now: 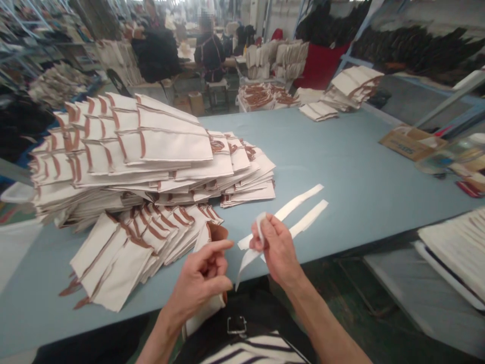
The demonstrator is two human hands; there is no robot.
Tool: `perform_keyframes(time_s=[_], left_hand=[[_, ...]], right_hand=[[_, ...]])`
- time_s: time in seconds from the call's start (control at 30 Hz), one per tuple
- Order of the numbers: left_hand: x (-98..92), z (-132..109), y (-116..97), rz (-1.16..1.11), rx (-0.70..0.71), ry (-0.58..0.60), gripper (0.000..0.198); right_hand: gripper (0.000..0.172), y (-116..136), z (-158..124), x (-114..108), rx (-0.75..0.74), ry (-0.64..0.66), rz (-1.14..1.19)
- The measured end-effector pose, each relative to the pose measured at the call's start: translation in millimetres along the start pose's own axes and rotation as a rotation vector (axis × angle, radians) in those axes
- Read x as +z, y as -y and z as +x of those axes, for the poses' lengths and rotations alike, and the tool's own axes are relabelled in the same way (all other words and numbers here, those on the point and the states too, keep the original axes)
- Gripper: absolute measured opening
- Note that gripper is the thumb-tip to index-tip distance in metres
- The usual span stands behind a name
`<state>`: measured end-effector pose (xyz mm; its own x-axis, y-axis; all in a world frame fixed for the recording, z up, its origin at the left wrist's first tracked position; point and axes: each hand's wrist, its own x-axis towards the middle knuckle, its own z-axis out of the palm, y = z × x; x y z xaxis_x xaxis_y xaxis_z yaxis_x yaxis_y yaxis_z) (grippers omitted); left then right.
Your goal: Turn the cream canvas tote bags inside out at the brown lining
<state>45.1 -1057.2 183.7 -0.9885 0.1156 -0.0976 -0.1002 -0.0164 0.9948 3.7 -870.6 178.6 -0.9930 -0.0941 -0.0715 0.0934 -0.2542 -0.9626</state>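
Right hand (278, 247) pinching folded white strip (248, 260) above near table edge | strip looking light, limp, likely wanting a hold near its end | left hand (200, 275) spreading thumb and forefinger beside brown-lined piece (219, 231); can't tell if gripping | stacks (174, 134) crowding left, table (352, 172) leaving room right

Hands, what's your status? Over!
Right hand pinching white strip; left hand by brown-lined cloth piece, grip unclear. Two more strips on table; stacked cloth pieces crowding left side.
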Motion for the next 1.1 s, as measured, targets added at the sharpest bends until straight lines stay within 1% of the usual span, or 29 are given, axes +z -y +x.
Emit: perform_keyframes(time_s=[0.03, 0.1, 0.13, 0.17, 0.2, 0.27, 0.33, 0.4, 0.47, 0.53, 0.63, 0.73, 0.83, 0.9, 0.97, 1.0, 1.07, 1.1], left_hand=[[-6.3, 0.9, -2.6, -0.077, 0.007, -0.068, 0.044], [-18.6, 2.8, -12.0, -0.17, 0.043, -0.184, 0.06], [-23.8, 3.7, -18.9, -0.182, 0.066, -0.221, 0.067], [-27.8, 4.3, -26.9, -0.213, 0.078, -0.254, 0.07], [-30.6, 4.7, -35.7, -0.26, 0.08, -0.28, 0.068], [-31.4, 4.3, -53.8, -0.377, 0.059, -0.294, 0.062], [-26.9, 2.5, -69.5, -0.467, 0.025, -0.264, 0.06], [-19.5, 0.0, -81.2, -0.491, 0.001, -0.235, 0.06], [-12.3, -2.2, -88.8, -0.486, -0.013, -0.226, 0.061], [-8.4, -3.4, -93.1, -0.455, -0.002, -0.232, 0.062], [-11.3, -2.6, -93.8, -0.376, 0.072, -0.238, 0.063], [-21.3, 0.6, -88.2, -0.263, 0.13, -0.295, 0.063], [-33.1, 5.5, -80.7, -0.073, 0.107, -0.405, 0.066], [-40.9, 8.7, -77.7, 0.016, 0.105, -0.44, 0.069], [-47.7, 10.6, -78.3, 0.048, 0.11, -0.412, 0.073], [-50.4, 10.7, -80.0, 0.069, 0.116, -0.366, 0.075], [-53.7, 9.7, -85.9, 0.173, 0.11, -0.23, 0.072], [-54.3, 8.7, -89.5, 0.244, 0.098, -0.159, 0.064]], right_hand=[[0.046, 2.0, 1.3, -7.5, 0.007, -0.002, 0.002], [0.045, 6.3, -1.5, -20.1, 0.05, 0.06, -0.011], [0.043, 7.9, -5.0, -24.0, 0.069, 0.117, -0.03], [0.041, 8.7, -9.1, -25.7, 0.078, 0.184, -0.052], [0.039, 8.8, -12.9, -25.2, 0.078, 0.246, -0.064], [0.036, 8.1, -17.5, -17.6, 0.048, 0.332, -0.052], [0.034, 8.5, -15.3, -3.7, -0.005, 0.357, -0.005], [0.033, 11.6, -6.4, 13.1, -0.073, 0.378, 0.014], [0.03, 15.4, 6.2, 29.6, -0.152, 0.43, -0.044], [0.026, 16.5, 18.0, 43.3, -0.257, 0.464, -0.197], [0.018, 11.9, 27.2, 56.8, -0.389, 0.428, -0.397], [0.015, 10.0, 27.7, 62.8, -0.401, 0.36, -0.408], [0.014, 21.3, 28.8, 65.8, -0.449, 0.296, -0.406], [0.014, 34.4, 32.2, 67.8, -0.485, 0.27, -0.406], [0.016, 47.4, 37.2, 69.9, -0.48, 0.237, -0.393], [0.018, 52.7, 40.1, 71.0, -0.467, 0.221, -0.378], [0.02, 60.3, 46.6, 72.9, -0.432, 0.211, -0.341], [0.022, 62.4, 50.0, 73.7, -0.412, 0.225, -0.322]])
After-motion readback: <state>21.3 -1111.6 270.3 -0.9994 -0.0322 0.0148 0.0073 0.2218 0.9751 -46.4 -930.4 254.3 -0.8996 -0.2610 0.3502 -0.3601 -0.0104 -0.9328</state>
